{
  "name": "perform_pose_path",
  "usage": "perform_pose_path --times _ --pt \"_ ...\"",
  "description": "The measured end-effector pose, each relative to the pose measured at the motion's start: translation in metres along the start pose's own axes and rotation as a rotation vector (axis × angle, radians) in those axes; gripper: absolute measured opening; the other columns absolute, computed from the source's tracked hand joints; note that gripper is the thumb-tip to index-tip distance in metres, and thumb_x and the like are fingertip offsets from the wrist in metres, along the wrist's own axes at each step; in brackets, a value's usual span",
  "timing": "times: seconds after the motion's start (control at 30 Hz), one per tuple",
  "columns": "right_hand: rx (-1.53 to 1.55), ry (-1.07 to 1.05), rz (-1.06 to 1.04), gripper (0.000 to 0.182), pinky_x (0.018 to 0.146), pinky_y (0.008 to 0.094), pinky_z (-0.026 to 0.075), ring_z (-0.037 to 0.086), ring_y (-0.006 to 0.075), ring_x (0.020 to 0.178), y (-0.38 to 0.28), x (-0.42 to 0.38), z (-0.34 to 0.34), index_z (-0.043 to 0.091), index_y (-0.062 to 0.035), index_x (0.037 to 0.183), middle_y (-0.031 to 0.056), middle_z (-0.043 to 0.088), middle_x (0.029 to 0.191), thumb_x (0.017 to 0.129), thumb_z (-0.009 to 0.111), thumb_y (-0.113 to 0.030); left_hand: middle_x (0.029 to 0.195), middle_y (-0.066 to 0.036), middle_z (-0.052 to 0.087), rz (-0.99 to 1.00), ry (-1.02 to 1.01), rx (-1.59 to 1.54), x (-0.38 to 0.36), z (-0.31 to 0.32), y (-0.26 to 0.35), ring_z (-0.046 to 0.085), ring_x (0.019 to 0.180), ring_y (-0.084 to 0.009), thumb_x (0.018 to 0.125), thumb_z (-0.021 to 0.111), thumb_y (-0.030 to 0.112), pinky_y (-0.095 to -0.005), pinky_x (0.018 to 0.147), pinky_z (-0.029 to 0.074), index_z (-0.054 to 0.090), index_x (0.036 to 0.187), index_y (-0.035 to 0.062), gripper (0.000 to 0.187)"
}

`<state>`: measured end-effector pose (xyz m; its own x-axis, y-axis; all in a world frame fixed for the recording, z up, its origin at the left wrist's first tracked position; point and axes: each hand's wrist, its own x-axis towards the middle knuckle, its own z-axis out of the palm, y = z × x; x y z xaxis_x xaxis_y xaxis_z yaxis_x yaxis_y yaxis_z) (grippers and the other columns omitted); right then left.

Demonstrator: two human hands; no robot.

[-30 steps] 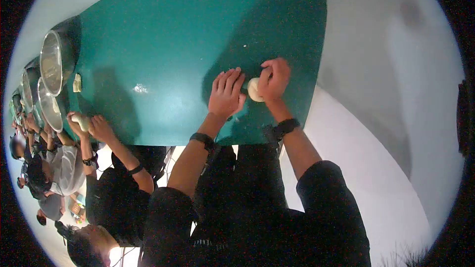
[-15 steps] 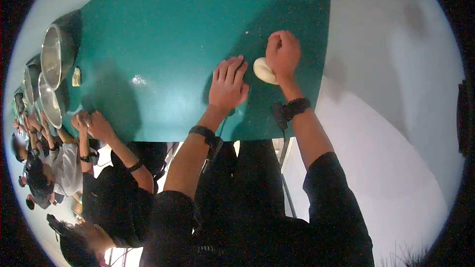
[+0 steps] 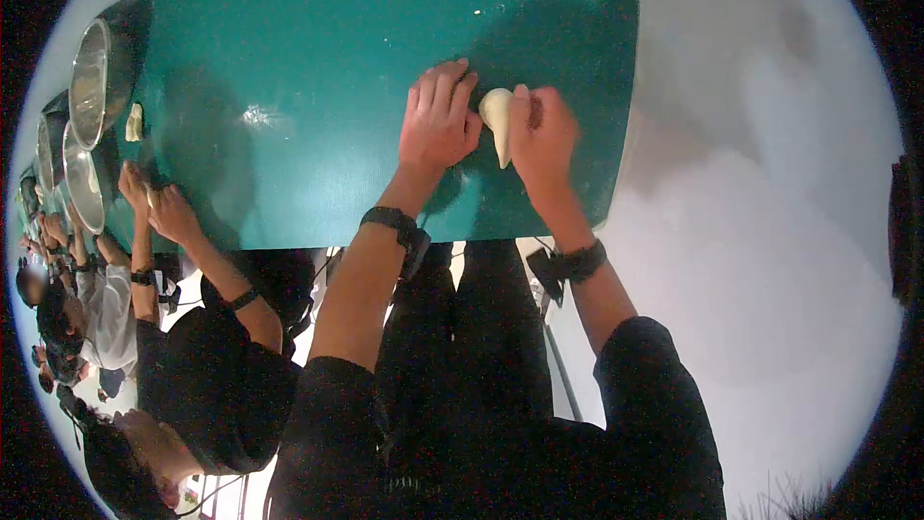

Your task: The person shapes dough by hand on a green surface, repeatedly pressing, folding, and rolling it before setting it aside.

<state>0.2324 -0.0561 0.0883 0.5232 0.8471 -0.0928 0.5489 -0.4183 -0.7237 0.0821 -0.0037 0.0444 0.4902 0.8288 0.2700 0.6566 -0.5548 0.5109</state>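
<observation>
A pale piece of dough (image 3: 498, 120), rounded at the far end and tapering to a point toward me, is between my two hands near the right part of the green table (image 3: 318, 87). My right hand (image 3: 545, 140) is curled closed against the dough's right side, gripping it. My left hand (image 3: 439, 120) lies on the table just left of the dough, its fingers stretched forward and the thumb close to the dough's edge. Both wrists carry dark bands with a small device.
Metal bowls (image 3: 91, 87) stand along the left end, with another dough piece (image 3: 134, 122) beside them. A co-worker's hands (image 3: 159, 202) handle something pale at the left. More people stand beyond. The table's right edge (image 3: 630, 116) runs close to my right hand.
The dough has gone from a rounded lump by my right wrist to a tapered shape gripped by that hand. My right hand has turned and shifted nearer me; the table view has slid upward.
</observation>
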Motion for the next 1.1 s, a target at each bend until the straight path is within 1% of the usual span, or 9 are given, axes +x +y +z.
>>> perform_pose_path --times 0.07,0.2,0.3,0.4,0.5,0.6,0.8,0.9,1.1 --pt "-0.125 0.011 -0.070 0.026 0.074 0.0501 0.053 0.065 0.0382 0.083 -0.004 0.012 0.018 0.061 -0.0046 0.101 0.0162 0.064 0.091 0.101 0.063 -0.030 0.138 -0.013 0.059 0.029 0.009 0.040 0.000 0.003 -0.003 0.056 0.128 -0.0350 0.082 0.063 0.016 -0.0490 0.109 0.046 0.063 0.128 0.0033 0.048" --pt "-0.098 0.091 -0.242 0.020 0.083 0.0514 0.048 0.061 0.0377 0.095 -0.027 0.021 0.054 0.059 -0.0073 0.104 0.0151 0.063 0.101 0.097 0.064 -0.026 0.142 -0.012 0.056 0.000 -0.091 0.146 -0.006 0.006 -0.011 0.054 0.130 -0.0346 0.088 0.064 0.028 -0.0485 0.110 0.044 0.055 0.142 0.0041 0.059" --pt "-0.113 0.204 -0.297 0.016 0.081 0.0521 0.047 0.061 0.0371 0.093 -0.022 0.025 0.071 0.060 -0.0085 0.102 0.0138 0.063 0.098 0.093 0.065 -0.021 0.143 -0.010 0.055 -0.011 -0.082 0.080 -0.005 0.006 -0.011 0.053 0.131 -0.0329 0.088 0.065 0.031 -0.0479 0.110 0.044 0.054 0.143 0.0038 0.062" --pt "-0.099 0.257 -0.307 0.008 0.076 0.0466 0.047 0.062 0.0339 0.086 -0.019 0.043 0.080 0.063 -0.0103 0.098 0.0095 0.064 0.092 0.090 0.067 -0.012 0.141 -0.010 0.057 -0.112 -0.142 0.068 -0.005 0.011 -0.012 0.054 0.130 -0.0329 0.088 0.065 0.034 -0.0463 0.111 0.044 0.055 0.143 0.0034 0.063" --pt "-0.117 0.174 -0.316 0.010 0.077 0.0464 0.047 0.062 0.0330 0.087 -0.018 0.050 0.074 0.064 -0.0103 0.096 0.0095 0.064 0.093 0.087 0.067 -0.009 0.141 -0.012 0.057 -0.097 -0.118 0.116 -0.003 0.009 -0.007 0.055 0.130 -0.0333 0.088 0.065 0.032 -0.0455 0.110 0.045 0.055 0.142 0.0029 0.063" --pt "-0.047 0.162 -0.293 0.015 0.080 0.0510 0.044 0.059 0.0359 0.090 -0.013 0.062 0.079 0.060 -0.0110 0.098 0.0095 0.062 0.093 0.085 0.066 -0.012 0.141 -0.014 0.058 -0.068 -0.110 0.091 0.001 0.005 -0.006 0.055 0.130 -0.0333 0.087 0.065 0.028 -0.0455 0.110 0.047 0.056 0.141 0.0024 0.061" --pt "-0.128 0.068 -0.343 0.016 0.081 0.0508 0.043 0.059 0.0345 0.093 -0.016 0.088 0.071 0.061 -0.0130 0.096 0.0081 0.060 0.091 0.082 0.067 -0.011 0.145 -0.016 0.055 -0.130 -0.074 0.009 0.001 0.005 -0.006 0.054 0.132 -0.0345 0.084 0.061 0.020 -0.0473 0.111 0.046 0.053 0.145 -0.0028 0.066" --pt "-0.093 0.092 -0.452 0.012 0.079 0.0503 0.043 0.059 0.0345 0.090 -0.009 0.102 0.071 0.061 -0.0135 0.093 0.0077 0.061 0.089 0.082 0.066 -0.011 0.147 -0.016 0.053 -0.152 -0.096 -0.020 0.005 0.001 -0.002 0.053 0.133 -0.0352 0.082 0.059 0.018 -0.0482 0.111 0.046 0.051 0.148 -0.0038 0.070" --pt "-0.022 0.113 -0.447 0.003 0.072 0.0503 0.048 0.064 0.0366 0.081 0.000 0.126 0.074 0.064 -0.0134 0.087 0.0093 0.066 0.084 0.087 0.065 -0.016 0.148 -0.017 0.052 -0.125 -0.076 -0.022 0.007 -0.002 -0.002 0.052 0.133 -0.0353 0.081 0.061 0.021 -0.0486 0.110 0.046 0.050 0.150 -0.0029 0.074"
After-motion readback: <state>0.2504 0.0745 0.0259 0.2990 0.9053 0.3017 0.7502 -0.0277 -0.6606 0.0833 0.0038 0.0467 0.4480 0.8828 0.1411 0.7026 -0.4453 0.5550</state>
